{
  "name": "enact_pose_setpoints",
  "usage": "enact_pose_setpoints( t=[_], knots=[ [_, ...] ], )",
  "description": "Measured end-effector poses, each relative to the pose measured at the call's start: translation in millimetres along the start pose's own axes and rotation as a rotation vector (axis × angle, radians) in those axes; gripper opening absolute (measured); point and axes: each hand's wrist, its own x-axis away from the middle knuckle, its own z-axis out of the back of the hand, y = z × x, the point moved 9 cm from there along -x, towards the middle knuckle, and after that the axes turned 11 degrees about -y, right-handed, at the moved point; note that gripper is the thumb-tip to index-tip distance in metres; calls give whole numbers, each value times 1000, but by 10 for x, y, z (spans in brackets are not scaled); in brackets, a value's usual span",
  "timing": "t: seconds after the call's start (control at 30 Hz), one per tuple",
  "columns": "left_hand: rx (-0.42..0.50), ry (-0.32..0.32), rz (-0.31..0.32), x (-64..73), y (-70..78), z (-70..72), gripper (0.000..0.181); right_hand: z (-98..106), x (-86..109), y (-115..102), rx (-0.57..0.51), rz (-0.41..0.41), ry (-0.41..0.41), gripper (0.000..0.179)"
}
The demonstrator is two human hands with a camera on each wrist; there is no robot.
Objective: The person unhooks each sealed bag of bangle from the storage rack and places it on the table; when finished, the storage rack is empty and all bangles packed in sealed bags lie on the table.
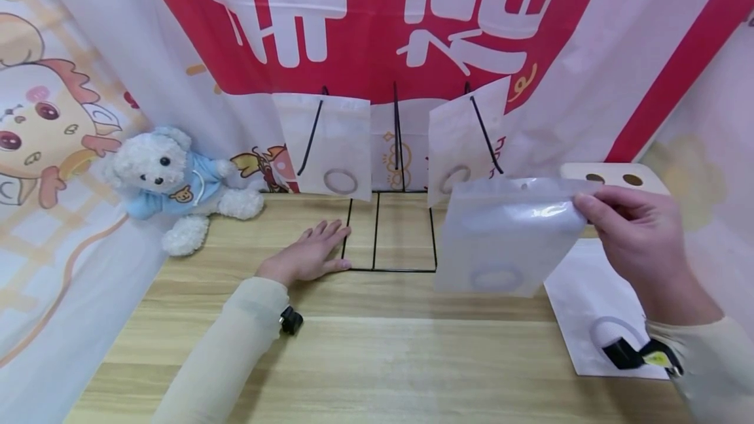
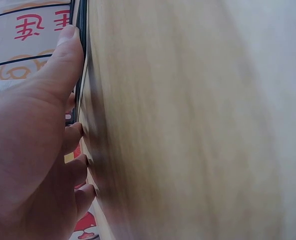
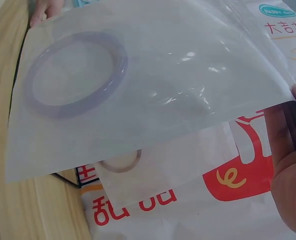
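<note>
My right hand (image 1: 642,234) pinches the top right corner of a translucent zip bag (image 1: 512,234), a lilac bangle (image 3: 78,111) showing through it. The bag hangs tilted in front of a black wire display rack (image 1: 393,271). Two similar bags hang on the rack, a left bag (image 1: 344,129) and a right bag (image 1: 459,133), each with a ring shape inside. No bag hangs from the middle hook (image 1: 397,136). On the table, my left hand (image 1: 309,254) lies with fingers spread and extended, touching the left side of the rack's base.
Another white bag with a ring inside (image 1: 589,306) lies on the table below my right forearm. Behind it stands a white piece with dark holes (image 1: 615,169). A white teddy bear (image 1: 177,182) in blue sits at the left. Printed cloth (image 1: 377,31) hangs behind the wooden table (image 1: 400,358).
</note>
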Motion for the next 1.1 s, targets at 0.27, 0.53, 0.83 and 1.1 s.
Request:
enact_pose_setpoints(
  t=[0.27,0.53,0.83,1.1],
  knots=[
    [4,5,-2,-2,-18,-9,82,-52,139,-46,-145,105,-72,30],
    [13,4,-6,6,-10,-12,82,22,340,223,-264,9,-156,33],
    [6,14,-8,10,-17,1,83,222,420,595,-57,-290,-88,35],
    [0,8,-1,1,-18,-6,84,409,266,868,464,-532,-125,16]
  ],
)
